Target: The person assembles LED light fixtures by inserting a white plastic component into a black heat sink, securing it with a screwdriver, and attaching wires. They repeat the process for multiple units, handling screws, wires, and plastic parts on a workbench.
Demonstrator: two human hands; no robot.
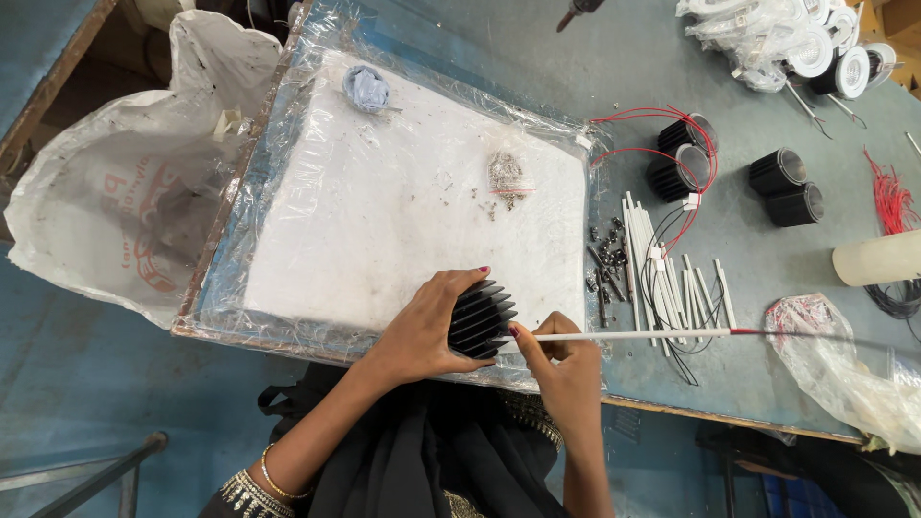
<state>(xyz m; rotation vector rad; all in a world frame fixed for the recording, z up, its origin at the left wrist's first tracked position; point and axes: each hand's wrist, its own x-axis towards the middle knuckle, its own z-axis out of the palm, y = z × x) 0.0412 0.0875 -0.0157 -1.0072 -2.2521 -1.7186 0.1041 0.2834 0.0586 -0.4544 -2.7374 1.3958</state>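
Fingers of the left hand (422,331) wrap one black finned heatsink (480,318), right hand (561,360) pinching one white sleeved wire (624,335) just beside it.

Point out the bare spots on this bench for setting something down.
Free: the white board between the crumpled wrapper and the left hand; grey bench above the black heat sinks. Crowded: the white sleeves and wires beside the right hand.

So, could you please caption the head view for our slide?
Left hand grips a black finned heat sink; right hand holds a white sleeved wire.
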